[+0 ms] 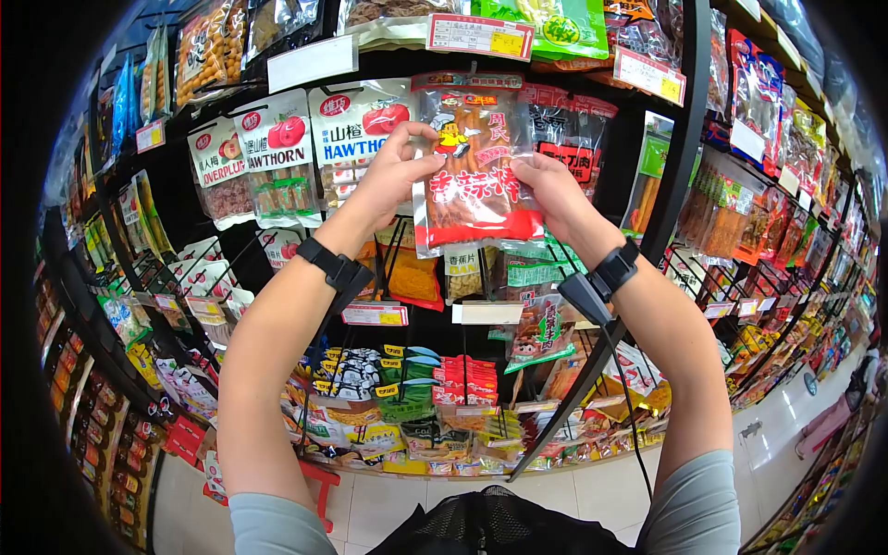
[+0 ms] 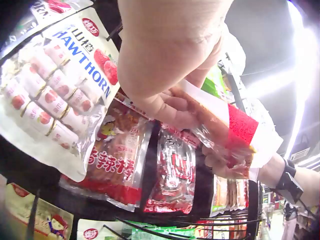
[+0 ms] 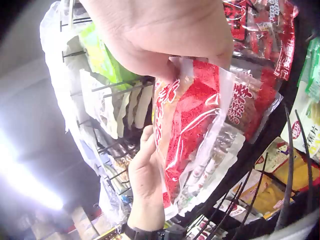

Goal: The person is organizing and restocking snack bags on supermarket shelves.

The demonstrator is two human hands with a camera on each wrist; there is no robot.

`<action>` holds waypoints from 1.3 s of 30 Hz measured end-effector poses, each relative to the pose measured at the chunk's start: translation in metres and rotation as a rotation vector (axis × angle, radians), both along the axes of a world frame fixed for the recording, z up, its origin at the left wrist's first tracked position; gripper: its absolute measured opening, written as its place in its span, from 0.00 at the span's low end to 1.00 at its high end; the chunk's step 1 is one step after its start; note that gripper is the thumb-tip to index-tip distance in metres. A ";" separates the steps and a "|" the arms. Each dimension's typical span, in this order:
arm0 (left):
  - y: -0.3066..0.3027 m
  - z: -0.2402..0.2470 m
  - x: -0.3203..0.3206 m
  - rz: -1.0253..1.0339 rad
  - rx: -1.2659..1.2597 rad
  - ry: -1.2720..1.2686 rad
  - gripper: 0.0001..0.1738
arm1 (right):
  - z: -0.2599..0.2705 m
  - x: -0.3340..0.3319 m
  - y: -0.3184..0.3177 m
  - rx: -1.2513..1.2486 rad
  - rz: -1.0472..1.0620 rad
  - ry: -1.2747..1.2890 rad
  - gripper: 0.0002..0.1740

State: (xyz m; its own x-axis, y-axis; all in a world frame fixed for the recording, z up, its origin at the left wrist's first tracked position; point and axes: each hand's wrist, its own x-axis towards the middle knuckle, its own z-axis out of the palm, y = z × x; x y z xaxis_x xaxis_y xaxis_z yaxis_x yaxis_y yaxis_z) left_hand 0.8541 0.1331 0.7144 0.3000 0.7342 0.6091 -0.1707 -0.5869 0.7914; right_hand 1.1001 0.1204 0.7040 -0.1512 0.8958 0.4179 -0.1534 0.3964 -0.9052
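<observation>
A clear snack packet (image 1: 476, 202) with a red bottom band, red lettering and a cartoon figure is held upright before the shelves. My left hand (image 1: 398, 178) pinches its left edge, thumb on the front. On the opposite edge my right hand (image 1: 560, 192) grips it, thumb likewise in front. Brown sticks show through the plastic. From the left wrist, a matching packet (image 2: 120, 157) hangs on the rack behind. The right wrist view shows the held packet's red band (image 3: 192, 117) below the right hand (image 3: 165, 37).
White hawthorn bags (image 1: 277, 153) hang to the left. Dark-red packets (image 1: 575, 139) hang on the right, beside a slanted black shelf post (image 1: 680, 153). Wire hooks and price tags (image 1: 375, 314) jut out below. A red stool (image 1: 322, 490) stands on the tiled floor.
</observation>
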 end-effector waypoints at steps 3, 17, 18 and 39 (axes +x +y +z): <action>-0.018 0.004 0.001 -0.099 0.034 -0.053 0.17 | 0.006 -0.003 -0.031 0.020 0.032 0.087 0.09; -0.114 0.022 0.003 -0.343 0.074 -0.270 0.11 | 0.018 -0.023 -0.138 0.095 0.097 0.226 0.10; -0.119 0.019 0.002 -0.345 0.085 -0.279 0.11 | 0.016 -0.024 -0.145 0.090 0.103 0.230 0.10; -0.251 -0.242 -0.092 0.150 0.088 -0.322 0.35 | -0.202 -0.097 -0.244 0.065 -0.079 -0.154 0.08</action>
